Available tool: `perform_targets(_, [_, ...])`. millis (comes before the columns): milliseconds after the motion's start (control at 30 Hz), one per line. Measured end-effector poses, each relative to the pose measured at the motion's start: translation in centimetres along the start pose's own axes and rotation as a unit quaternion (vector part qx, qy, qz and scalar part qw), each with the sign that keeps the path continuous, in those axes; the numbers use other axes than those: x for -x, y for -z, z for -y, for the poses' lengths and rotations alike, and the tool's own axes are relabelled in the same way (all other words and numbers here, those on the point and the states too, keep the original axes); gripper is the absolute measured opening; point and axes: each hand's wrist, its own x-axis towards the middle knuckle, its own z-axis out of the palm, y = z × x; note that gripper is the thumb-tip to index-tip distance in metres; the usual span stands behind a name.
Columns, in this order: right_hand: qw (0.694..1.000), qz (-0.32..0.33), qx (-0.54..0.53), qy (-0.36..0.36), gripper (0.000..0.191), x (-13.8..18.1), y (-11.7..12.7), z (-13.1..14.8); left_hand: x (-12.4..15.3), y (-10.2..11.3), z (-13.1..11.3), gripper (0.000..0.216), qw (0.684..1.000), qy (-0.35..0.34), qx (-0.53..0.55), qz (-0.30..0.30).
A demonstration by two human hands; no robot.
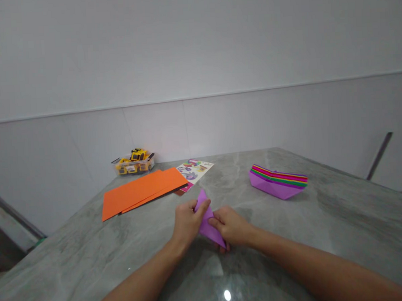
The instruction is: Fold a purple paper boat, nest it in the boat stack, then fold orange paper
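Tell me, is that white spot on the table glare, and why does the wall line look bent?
Head view: the white spot is light glare on the glossy table; the wall line bows from the wide lens; left hand, right hand and purple paper look sharp, with soft shadow beneath.

1. We can't read any actual text anywhere here.
2. The sticker sheet [195, 169] has printing, but it's too small for us to make out.
3. Same with the label on the toy truck box [134, 163].
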Motion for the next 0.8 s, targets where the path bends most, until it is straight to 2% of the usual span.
perform_targets(67, [0.998, -0.048, 0.030, 0.006, 0.030, -0.2, 0.3, -0.1, 0.2, 0.1, -0.3, 0.046, 1.000, -0.014, 0.006, -0.006])
perform_targets(133, [0.997, -0.067, 0.035, 0.023, 0.027, -0.3, 0.7, -0.2, 0.4, 0.2, -0.5, 0.045, 0.999, -0.022, 0.015, -0.027])
perform_targets(233, [0.999, -0.015, 0.014, 0.036, 0.019, -0.4, 1.0, -0.3, 0.4, 0.3, -0.4, 0.045, 0.997, -0.013, 0.034, -0.064])
perform_targets(333, [0.997, 0.055, -0.002, 0.061, 0.024, -0.4, 1.0, -0.4, 0.0, 0.1, 0.1, 0.049, 0.995, 0.017, 0.064, -0.075])
perform_targets(600, [0.981, -0.008, 0.033, 0.190, 0.027, -0.2, 0.8, -0.1, -0.6, -0.2, 0.7, 0.058, 0.976, 0.093, 0.175, -0.086])
perform_targets(733, [0.987, 0.023, 0.049, 0.154, 0.029, 0.0, 0.7, 0.3, -0.7, 0.1, 0.8, 0.059, 0.969, 0.103, 0.191, -0.122])
perform_targets(800, [0.985, -0.004, 0.090, 0.149, 0.026, 0.0, 0.7, 0.3, -0.8, 0.2, 0.8, 0.058, 0.967, 0.101, 0.194, -0.131])
